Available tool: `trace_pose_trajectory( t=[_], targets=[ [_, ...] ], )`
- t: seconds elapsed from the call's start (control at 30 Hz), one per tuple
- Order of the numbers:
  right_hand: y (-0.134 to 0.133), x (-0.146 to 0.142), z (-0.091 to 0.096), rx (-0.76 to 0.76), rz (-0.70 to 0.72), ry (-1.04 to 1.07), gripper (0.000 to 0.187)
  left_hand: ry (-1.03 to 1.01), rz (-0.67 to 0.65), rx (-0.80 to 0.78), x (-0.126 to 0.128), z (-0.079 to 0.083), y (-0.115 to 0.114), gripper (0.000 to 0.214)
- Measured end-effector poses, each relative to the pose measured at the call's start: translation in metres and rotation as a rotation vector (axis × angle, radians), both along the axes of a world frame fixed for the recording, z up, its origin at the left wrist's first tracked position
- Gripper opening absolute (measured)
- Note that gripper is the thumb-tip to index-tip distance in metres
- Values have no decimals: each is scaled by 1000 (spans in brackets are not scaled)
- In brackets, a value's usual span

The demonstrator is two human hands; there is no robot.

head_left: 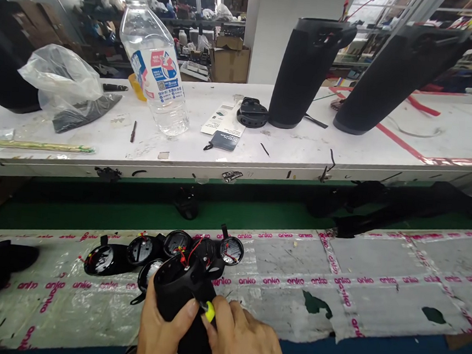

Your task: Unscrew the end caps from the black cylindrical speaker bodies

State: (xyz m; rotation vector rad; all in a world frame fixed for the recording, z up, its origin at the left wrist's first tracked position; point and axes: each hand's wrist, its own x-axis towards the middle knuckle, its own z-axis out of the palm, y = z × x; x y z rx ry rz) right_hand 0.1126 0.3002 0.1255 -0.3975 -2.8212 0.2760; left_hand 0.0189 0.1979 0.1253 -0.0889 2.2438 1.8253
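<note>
My left hand [165, 325] is wrapped round a black, tube-shaped speaker housing [185, 288], its open end tilted up and away from me. Red wires [188, 256] stick out near that open end. Closed on a small yellow-handled tool [210, 311], my right hand [242, 337] presses against the housing's side. The tool's short metal end points at the housing near my left thumb; its exact kind is hidden by my fingers. Just beyond, several similar black housings [141, 250] lie with round open ends towards me, some with red and yellow wires showing.
The lower surface [283, 302] is covered in plastic sheet with pink-lettered tape. Behind it runs a white bench [221, 159] carrying a clear bottle [162, 71], a plastic bag [62, 79], a tag [224, 139], a round black part [252, 112] and upright black housings [301, 72].
</note>
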Motion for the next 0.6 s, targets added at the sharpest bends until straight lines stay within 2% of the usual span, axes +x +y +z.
trace_pose_trajectory(
  t=[0.3,0.43,0.6],
  targets=[
    [-3,4,-5,58,-51,31,8,161,17,-171,1,3,0,73],
    [-4,5,-7,83,-56,15,5,141,16,-216,0,5,0,76],
    [-5,3,-10,80,-63,-10,10,152,13,-240,0,5,0,75]
  ],
)
